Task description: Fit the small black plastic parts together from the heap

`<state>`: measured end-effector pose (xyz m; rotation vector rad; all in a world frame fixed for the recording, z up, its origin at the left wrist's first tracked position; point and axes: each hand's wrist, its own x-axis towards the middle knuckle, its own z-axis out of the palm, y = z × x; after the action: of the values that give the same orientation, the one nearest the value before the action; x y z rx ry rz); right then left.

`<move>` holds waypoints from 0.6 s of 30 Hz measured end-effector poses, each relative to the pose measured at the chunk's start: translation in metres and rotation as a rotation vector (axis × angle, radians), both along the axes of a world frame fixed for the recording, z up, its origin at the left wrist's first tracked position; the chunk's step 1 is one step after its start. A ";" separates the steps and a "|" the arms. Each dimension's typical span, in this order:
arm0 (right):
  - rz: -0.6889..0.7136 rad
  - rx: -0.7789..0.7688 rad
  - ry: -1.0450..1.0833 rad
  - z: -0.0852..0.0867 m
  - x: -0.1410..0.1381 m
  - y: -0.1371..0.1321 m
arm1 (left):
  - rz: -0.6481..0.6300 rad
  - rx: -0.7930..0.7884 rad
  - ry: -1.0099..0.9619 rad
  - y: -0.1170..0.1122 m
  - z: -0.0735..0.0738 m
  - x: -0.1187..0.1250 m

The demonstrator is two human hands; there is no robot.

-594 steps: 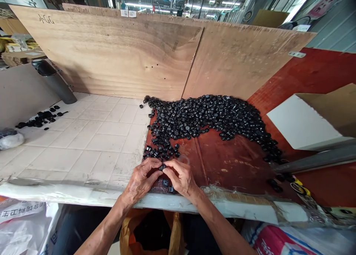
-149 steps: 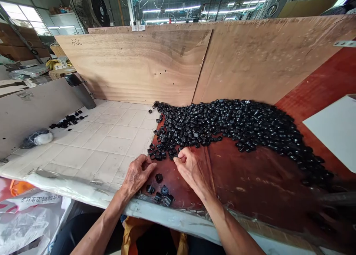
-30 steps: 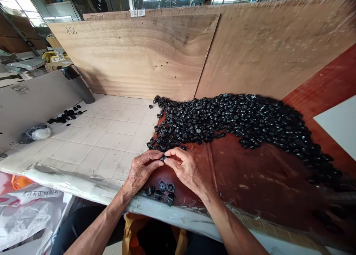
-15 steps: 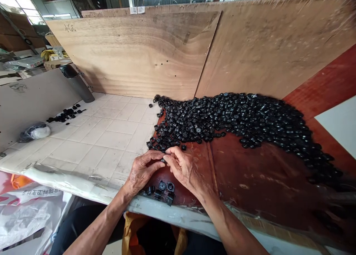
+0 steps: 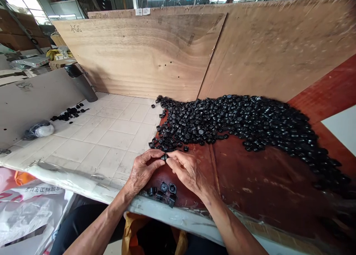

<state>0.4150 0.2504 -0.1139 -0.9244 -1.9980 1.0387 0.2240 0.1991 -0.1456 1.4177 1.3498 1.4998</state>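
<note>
My left hand (image 5: 144, 171) and my right hand (image 5: 186, 171) meet at their fingertips, pinching a small black plastic ring-shaped part (image 5: 164, 157) between them. Its exact shape is mostly hidden by my fingers. Just beyond my fingers lies the near end of a long heap of similar black parts (image 5: 233, 121), spread across a red-brown board (image 5: 236, 173). Below my hands, close to the board's front edge, sits a small group of loose black parts (image 5: 164, 190). Some of these lie flat and show round, spoked faces.
White tiled board (image 5: 111, 143) lies left of the heap, holding a small cluster of black parts (image 5: 68, 114), a grey flask (image 5: 80, 86) and a plastic bag (image 5: 39, 130). Plywood sheets (image 5: 133, 58) stand behind. Woven sacks (image 5: 27, 214) lie below the front edge.
My hands stay together on the small part, with the fingers shifted slightly. The view has drifted a little, so everything sits slightly further right and lower. The loose parts near the edge have not moved on the board.
</note>
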 end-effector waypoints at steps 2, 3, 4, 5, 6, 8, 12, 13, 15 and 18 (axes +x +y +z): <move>-0.024 0.002 -0.052 0.005 0.001 -0.001 | 0.007 -0.011 -0.011 0.000 0.000 0.000; -0.042 0.006 -0.060 0.006 0.001 -0.002 | 0.011 -0.017 -0.018 0.000 0.000 0.000; -0.051 0.006 -0.054 0.008 0.001 -0.002 | 0.015 -0.025 -0.025 -0.001 0.000 0.000; -0.048 0.002 -0.044 0.009 0.001 -0.003 | 0.021 -0.029 -0.028 -0.001 0.001 0.000; -0.041 0.000 -0.037 0.009 0.001 -0.003 | 0.028 -0.030 -0.026 -0.001 0.001 0.000; -0.028 0.000 -0.031 0.010 0.001 -0.003 | 0.031 -0.030 -0.011 -0.001 0.001 0.000; -0.014 0.016 0.051 0.005 0.001 -0.001 | 0.029 -0.030 0.000 -0.001 0.001 0.000; -0.006 0.021 0.039 0.003 0.001 0.000 | 0.028 -0.031 -0.003 -0.001 0.001 0.000; -0.016 0.032 0.008 -0.001 0.001 0.002 | 0.025 -0.043 -0.018 -0.001 0.001 0.000; -0.008 0.059 0.066 -0.006 0.000 0.003 | 0.009 -0.068 -0.064 -0.002 0.004 0.000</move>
<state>0.4150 0.2537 -0.1199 -0.8562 -1.9584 0.9882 0.2241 0.1971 -0.1417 1.3122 1.3572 1.4782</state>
